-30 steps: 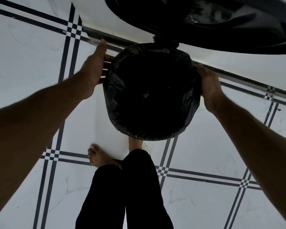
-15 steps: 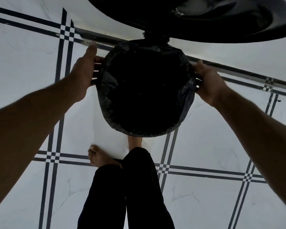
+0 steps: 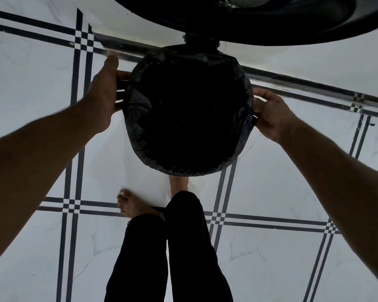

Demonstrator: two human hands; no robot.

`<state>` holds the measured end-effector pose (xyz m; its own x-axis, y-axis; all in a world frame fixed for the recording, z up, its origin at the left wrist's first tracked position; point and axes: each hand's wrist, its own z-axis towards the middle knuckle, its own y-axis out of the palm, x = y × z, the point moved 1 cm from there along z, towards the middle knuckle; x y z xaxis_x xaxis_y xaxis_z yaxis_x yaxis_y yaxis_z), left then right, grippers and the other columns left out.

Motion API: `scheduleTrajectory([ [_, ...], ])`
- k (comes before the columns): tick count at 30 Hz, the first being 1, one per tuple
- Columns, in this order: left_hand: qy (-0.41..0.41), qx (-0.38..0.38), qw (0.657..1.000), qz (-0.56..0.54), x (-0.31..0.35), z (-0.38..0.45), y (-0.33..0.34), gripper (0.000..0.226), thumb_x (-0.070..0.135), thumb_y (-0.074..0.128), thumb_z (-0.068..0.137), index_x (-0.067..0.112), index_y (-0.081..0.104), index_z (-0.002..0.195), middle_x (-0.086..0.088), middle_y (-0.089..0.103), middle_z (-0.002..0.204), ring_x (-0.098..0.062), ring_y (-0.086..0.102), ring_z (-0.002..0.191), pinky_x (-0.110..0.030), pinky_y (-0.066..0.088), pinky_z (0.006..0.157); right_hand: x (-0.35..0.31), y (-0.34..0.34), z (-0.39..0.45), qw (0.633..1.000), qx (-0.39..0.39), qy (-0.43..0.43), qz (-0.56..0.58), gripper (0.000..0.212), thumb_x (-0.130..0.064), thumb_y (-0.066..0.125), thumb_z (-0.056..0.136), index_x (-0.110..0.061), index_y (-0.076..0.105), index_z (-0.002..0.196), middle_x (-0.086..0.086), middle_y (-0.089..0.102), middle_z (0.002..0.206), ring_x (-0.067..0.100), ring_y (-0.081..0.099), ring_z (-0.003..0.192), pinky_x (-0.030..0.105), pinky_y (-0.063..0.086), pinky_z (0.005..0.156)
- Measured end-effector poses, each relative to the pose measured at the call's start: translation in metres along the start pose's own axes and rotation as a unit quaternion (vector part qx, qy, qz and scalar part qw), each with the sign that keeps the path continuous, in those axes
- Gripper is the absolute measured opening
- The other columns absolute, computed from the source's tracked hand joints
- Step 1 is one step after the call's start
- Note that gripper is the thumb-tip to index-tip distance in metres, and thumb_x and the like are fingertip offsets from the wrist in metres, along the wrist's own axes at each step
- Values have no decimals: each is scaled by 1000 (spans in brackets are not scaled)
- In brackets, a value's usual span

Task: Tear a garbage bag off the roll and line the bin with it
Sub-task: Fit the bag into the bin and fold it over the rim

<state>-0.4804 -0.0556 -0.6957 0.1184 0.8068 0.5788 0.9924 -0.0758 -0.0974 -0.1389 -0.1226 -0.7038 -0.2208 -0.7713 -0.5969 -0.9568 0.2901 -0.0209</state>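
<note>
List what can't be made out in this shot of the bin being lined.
- Bin body: head view, hidden under the black garbage bag.
- Bag interior: too dark to show how deep the bag sits.
- Left hand fingers: tips hidden behind the bag's edge.
- Lid: cut off by the top edge.
- Roll: not in view.

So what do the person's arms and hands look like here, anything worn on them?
Both forearms are bare up to the frame edge: no sleeves show. The left hand and right hand wear no gloves, and no rings, watch or bands are visible. Fine hair shows along the forearm edges.
</note>
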Motion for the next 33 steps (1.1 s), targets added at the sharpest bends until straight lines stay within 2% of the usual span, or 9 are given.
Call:
scheduleTrajectory([
  [4,-3,4,1000,-2,0,0,2,56,63,25,101,24,65,93,8,68,83,-7,65,75,-24,50,70,-2,11,1,999,46,3,-18,27,12,53,90,-13,61,87,5,66,75,15,63,57,28,54,54],
  [7,0,16,1000,-5,-1,0,4,54,63,27,101,24,64,90,9,68,75,-5,65,69,-23,50,68,0,11,-3,999,20,-5,-28,29,11,52,91,-12,66,82,6,68,77,16,66,63,27,57,58],
  [10,1,19,1000,-5,-2,1,4,54,62,27,101,25,64,88,11,69,69,-5,65,68,-23,51,69,3,6,-11,1000,1,15,-14,39,7,36,87,-14,67,78,-1,67,73,14,59,68,25,49,63],
  [13,2,15,1000,-1,0,1,4,55,62,26,101,25,64,90,9,69,77,-7,66,73,-24,50,71,4,1,-15,997,7,44,64,31,-8,33,81,-12,62,70,1,62,73,16,49,70,29,39,66],
  [21,-6,-2,1000,11,1,0,5,57,65,23,100,25,64,93,7,67,86,-8,64,79,-24,48,71,-10,10,-16,997,-24,21,70,31,-25,41,90,-15,70,84,2,59,73,17,52,62,29,42,61],
  [24,-3,2,1000,11,2,-1,8,58,65,22,100,25,63,91,8,66,84,-7,63,75,-22,47,68,-13,12,-9,999,-3,30,31,40,-42,38,96,-13,64,86,2,62,77,19,57,74,34,45,72],
  [28,-11,11,1000,11,4,-3,10,62,65,17,100,25,63,90,7,66,84,-8,63,75,-22,47,66,-18,21,-8,997,30,64,15,57,-57,36,98,-12,71,99,6,73,99,25,69,103,39,52,95],
  [30,-7,21,1000,18,6,-4,10,63,64,15,101,25,63,89,6,66,84,-8,63,75,-22,47,67,-20,25,-9,996,61,69,19,58,-56,32,100,-10,67,100,7,72,96,23,71,94,36,56,88],
  [33,12,48,998,41,8,-6,12,63,61,14,102,24,62,83,6,65,84,-9,61,78,-24,46,70,-21,29,-10,985,167,26,-22,47,-41,32,103,-12,64,84,1,66,77,14,60,65,25,49,60],
])
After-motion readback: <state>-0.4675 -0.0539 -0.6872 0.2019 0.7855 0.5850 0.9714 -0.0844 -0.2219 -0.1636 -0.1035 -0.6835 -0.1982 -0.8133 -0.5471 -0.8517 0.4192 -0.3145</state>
